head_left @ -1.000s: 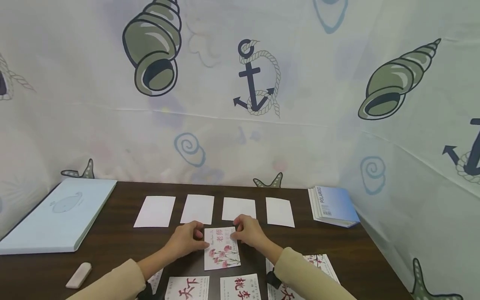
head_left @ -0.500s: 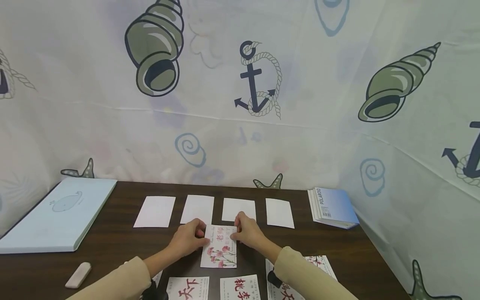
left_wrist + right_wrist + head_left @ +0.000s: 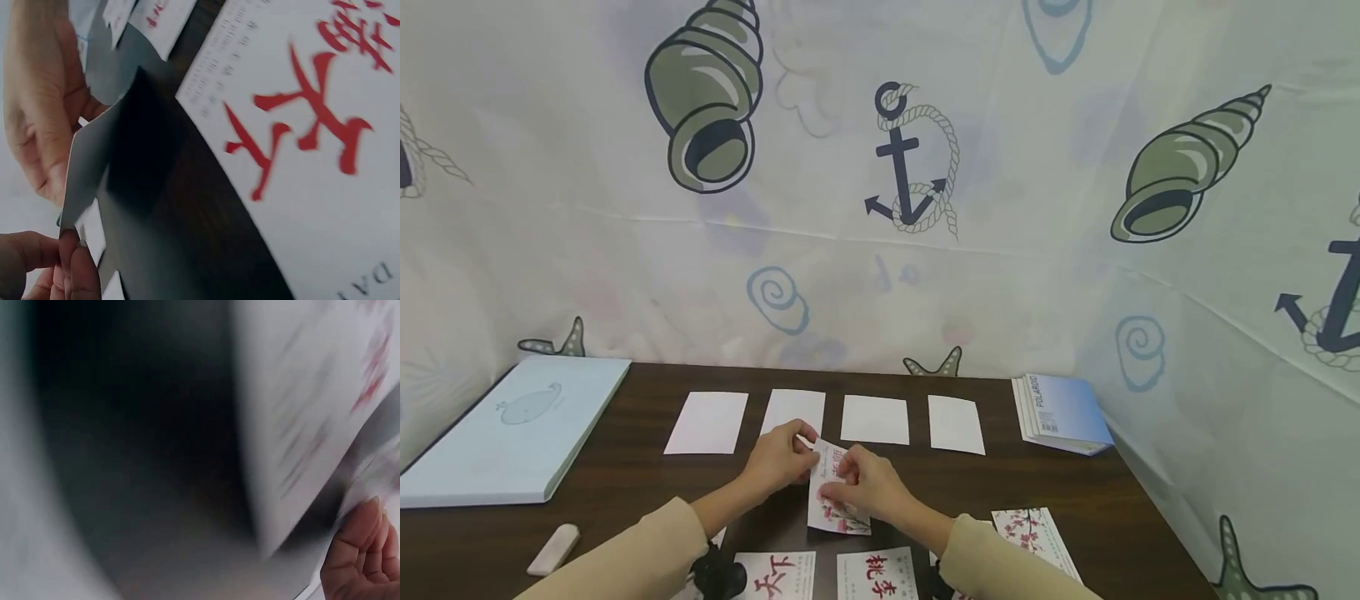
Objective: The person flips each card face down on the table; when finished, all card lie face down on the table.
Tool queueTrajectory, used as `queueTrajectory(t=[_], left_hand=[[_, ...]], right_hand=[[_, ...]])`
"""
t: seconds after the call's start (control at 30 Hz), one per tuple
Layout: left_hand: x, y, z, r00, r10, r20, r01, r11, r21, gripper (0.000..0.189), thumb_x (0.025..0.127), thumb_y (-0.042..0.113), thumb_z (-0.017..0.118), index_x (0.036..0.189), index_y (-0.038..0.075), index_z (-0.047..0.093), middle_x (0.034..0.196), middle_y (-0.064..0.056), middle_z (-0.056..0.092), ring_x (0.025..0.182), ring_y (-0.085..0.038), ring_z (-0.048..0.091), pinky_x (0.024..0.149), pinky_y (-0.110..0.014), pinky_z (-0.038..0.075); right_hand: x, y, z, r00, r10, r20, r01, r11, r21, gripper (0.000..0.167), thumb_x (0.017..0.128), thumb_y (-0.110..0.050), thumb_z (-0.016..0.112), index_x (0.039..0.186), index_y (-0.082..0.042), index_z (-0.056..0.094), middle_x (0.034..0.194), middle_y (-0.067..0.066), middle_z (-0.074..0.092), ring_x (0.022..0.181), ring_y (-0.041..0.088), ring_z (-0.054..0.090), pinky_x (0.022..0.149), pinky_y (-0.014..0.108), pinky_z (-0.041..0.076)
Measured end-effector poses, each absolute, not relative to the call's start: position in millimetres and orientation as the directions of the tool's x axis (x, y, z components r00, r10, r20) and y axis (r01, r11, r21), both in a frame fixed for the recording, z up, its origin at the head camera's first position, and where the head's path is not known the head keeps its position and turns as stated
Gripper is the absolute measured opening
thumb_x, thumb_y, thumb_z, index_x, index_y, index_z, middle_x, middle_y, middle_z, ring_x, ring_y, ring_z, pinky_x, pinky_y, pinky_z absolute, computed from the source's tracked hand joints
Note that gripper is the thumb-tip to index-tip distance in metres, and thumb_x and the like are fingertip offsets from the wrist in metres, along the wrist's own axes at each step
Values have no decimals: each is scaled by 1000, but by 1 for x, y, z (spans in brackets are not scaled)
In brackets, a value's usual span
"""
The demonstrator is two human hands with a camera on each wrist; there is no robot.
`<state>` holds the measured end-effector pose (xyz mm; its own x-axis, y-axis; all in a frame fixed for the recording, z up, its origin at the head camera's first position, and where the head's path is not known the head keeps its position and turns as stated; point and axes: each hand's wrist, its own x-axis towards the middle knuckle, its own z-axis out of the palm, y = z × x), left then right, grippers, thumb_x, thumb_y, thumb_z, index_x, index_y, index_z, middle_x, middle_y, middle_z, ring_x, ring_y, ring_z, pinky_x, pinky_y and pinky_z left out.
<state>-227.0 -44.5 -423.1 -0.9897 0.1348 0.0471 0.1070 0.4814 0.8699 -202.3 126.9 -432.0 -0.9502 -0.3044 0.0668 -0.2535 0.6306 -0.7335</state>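
A card printed with pink flowers [image 3: 829, 514] is lifted over the table in the head view, bowed and turned partly edge-on. My left hand [image 3: 777, 457] pinches it at the upper left corner between thumb and fingers. Across its right side lies my right hand [image 3: 877, 486], its thumb and curled fingers pinching the card and hiding part of the print. The left wrist view shows the card's plain grey back [image 3: 94, 159], with the left fingertips [image 3: 70, 250] at one end. In the right wrist view the right fingers [image 3: 365, 522] meet a pale printed surface.
Several blank white cards [image 3: 876, 419] lie in a row at the back. Nearer are cards with red characters [image 3: 877, 575] and a blossom card [image 3: 1033, 533]. A pale blue box [image 3: 512, 433], a white eraser-like block [image 3: 553, 550] and a blue POLAROID stack [image 3: 1070, 412] flank them.
My right hand has moved from the card's upper right edge leftward and down over its face. The card, flat to view before, is now bent and tilted. The left hand shifted slightly upward.
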Motion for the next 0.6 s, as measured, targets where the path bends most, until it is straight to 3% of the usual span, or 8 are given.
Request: queueTrajectory(t=[0.13, 0.37, 0.5, 0.6], left_hand=[[-227, -43, -416, -983, 180, 39, 115, 436, 893, 17, 78, 3, 64, 95, 2, 60, 69, -3, 62, 52, -13, 61, 49, -26, 53], [-220, -50, -419, -924, 373, -81, 15, 247, 969, 36, 97, 20, 52, 120, -7, 56, 106, -19, 65, 86, -23, 68, 74, -36, 56], [-212, -51, -427, -889, 430, -158, -55, 242, 969, 48, 97, 25, 52, 130, -10, 46, 122, -25, 58, 101, -30, 65, 81, -40, 54], [-208, -49, -431, -902, 394, -175, -83, 241, 967, 54, 94, 26, 57, 132, -11, 44, 121, -26, 58, 99, -30, 65, 80, -41, 54]], right_hand=[[-194, 113, -426, -963, -266, 38, -198, 609, -768, 38, 78, -36, 73, 87, -7, 51, 66, -6, 48, 54, 3, 43, 46, 18, 34], [-182, 116, -410, -972, -233, 30, -123, 399, -909, 19, 85, -11, 65, 94, 2, 53, 71, 3, 59, 54, 8, 55, 48, 22, 50], [-178, 123, -402, -972, -213, 95, -159, 305, -939, 19, 88, -5, 61, 101, 5, 53, 79, 10, 62, 64, 11, 58, 54, 30, 56], [-177, 128, -398, -972, -189, 136, -187, 286, -940, 20, 88, -4, 62, 103, 7, 53, 81, 12, 62, 67, 10, 57, 54, 28, 55]])
